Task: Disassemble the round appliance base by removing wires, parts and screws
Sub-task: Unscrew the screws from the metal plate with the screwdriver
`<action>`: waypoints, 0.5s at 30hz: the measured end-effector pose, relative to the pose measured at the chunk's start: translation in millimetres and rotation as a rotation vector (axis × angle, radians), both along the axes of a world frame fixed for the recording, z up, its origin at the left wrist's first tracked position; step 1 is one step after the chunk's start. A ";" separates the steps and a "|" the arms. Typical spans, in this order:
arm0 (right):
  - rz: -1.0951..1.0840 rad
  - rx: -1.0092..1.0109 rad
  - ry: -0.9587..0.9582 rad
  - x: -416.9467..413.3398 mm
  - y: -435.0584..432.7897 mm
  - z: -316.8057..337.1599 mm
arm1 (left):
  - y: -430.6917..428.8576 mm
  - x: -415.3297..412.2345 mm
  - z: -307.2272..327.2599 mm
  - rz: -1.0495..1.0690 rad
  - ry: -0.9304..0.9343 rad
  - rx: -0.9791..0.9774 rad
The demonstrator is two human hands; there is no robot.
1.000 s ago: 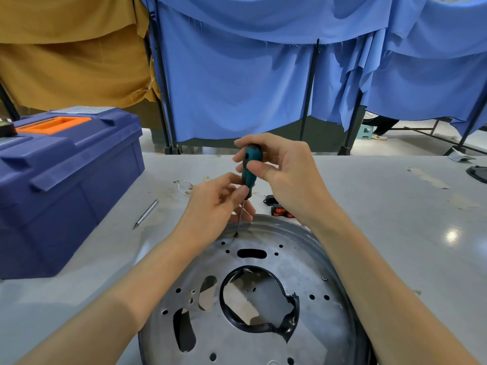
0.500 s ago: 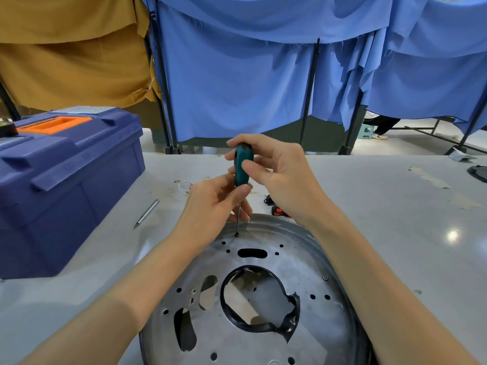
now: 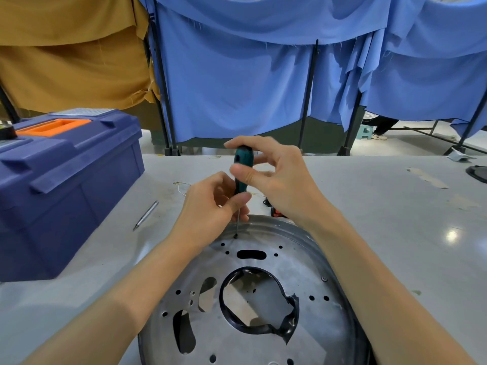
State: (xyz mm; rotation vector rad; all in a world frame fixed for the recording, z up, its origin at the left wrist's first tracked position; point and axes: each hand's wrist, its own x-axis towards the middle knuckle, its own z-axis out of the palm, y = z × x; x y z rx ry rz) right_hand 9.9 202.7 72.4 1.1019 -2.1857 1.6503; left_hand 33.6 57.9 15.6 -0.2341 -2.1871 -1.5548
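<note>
A blue toolbox [image 3: 66, 180] with an orange handle sits at the left of the table [image 3: 395, 233]; its pale lid panel is too blurred to read. A metal pin [image 3: 146, 215] lies beside it. The left hand [image 3: 210, 209] pinches the lower end of the screwdriver [image 3: 243, 167]. The right hand [image 3: 279, 180] curls round its green handle. The tip rests on a screw [image 3: 235, 236] at the far edge of the round base [image 3: 303, 262], which lies flat nearest the person.

The grey table [image 3: 382, 233] carries a closed blue toolbox [image 3: 66, 193] with an orange handle at the left side. A slim metal pin [image 3: 146, 215] lies just right of the toolbox. The round metal base [image 3: 247, 346] lies flat at near centre. Small black and red parts [image 3: 274, 212] lie just beyond its far rim. A thin wire scrap [image 3: 181, 186] lies farther left. A dark object [image 3: 478, 173] sits at the far right edge.
</note>
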 end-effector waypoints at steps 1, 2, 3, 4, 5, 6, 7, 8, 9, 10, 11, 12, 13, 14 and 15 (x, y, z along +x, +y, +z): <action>-0.011 0.009 0.009 0.3 -0.4 -0.3 | 0.1 -0.2 -0.1 0.007 0.006 0.010; -0.020 0.006 0.013 0.1 0.1 -0.2 | -0.1 0.1 0.0 0.013 0.008 0.017; -0.028 -0.004 0.016 -0.7 1.1 0.1 | -0.2 0.3 0.2 0.016 0.008 0.027; -0.038 -0.012 0.017 -1.6 2.5 0.3 | -0.4 1.0 0.5 0.011 0.008 0.038; -0.044 -0.018 0.014 -2.6 3.6 0.6 | -0.7 0.9 0.3 -0.004 0.010 0.054; -0.039 -0.025 0.005 -3.1 4.5 0.8 | -0.9 1.4 0.7 -0.026 0.016 0.057; -0.025 -0.032 -0.007 -3.5 4.8 1.0 | -0.7 1.9 1.2 -0.044 0.020 0.048; -0.006 -0.037 -0.020 -3.4 4.8 0.9 | -0.2 1.6 1.1 -0.051 0.021 0.028; 0.010 -0.040 -0.031 -2.9 4.1 1.0 | 0.3 1.3 1.0 -0.055 0.016 0.014; 0.022 -0.043 -0.036 -2.0 2.9 0.9 | 0.7 1.0 0.9 -0.055 0.008 0.011; 0.023 -0.039 -0.033 -1.0 1.7 0.8 | 0.8 1.1 0.8 -0.054 0.002 0.015; 0.012 -0.026 -0.023 -0.1 0.7 0.5 | 0.5 0.8 0.4 -0.050 0.000 0.023; -0.006 -0.006 -0.009 0.2 0.1 0.1 | 0.3 0.5 0.0 -0.043 0.000 0.034; -0.026 0.008 0.004 0.1 -0.1 -0.1 | -0.2 0.5 -0.5 -0.035 0.005 0.047; -0.042 0.010 0.016 -0.4 0.1 -0.2 | -0.1 0.7 -0.5 -0.029 0.005 0.059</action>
